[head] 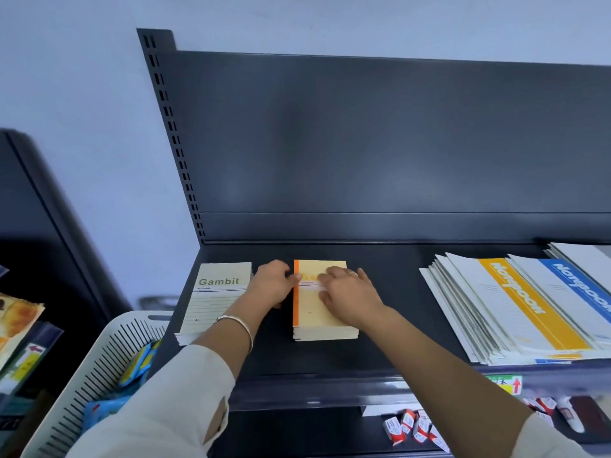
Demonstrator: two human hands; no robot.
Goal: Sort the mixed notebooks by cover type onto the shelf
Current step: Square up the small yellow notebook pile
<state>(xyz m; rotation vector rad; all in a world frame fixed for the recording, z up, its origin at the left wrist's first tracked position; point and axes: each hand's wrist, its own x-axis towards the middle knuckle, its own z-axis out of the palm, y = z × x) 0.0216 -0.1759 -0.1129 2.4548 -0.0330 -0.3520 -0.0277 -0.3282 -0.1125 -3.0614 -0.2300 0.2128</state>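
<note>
Notebook stack (312, 322) lengthwise front-to-back (orange spine left); top rearward

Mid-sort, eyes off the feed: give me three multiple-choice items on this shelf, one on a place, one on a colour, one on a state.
1. Where does the Gambit stack lie from the yellow stack? A left; B right; C on top.
2. The yellow stack's spine strip is: A blue; B orange; C green.
3. The right hand: A rests on the yellow stack; B is raised, empty; C is out of view.

1 A: it lies to the left, with the left hand between them.
2 B: an orange band runs down its left edge.
3 A: its fingers lie on the top cover.
</note>
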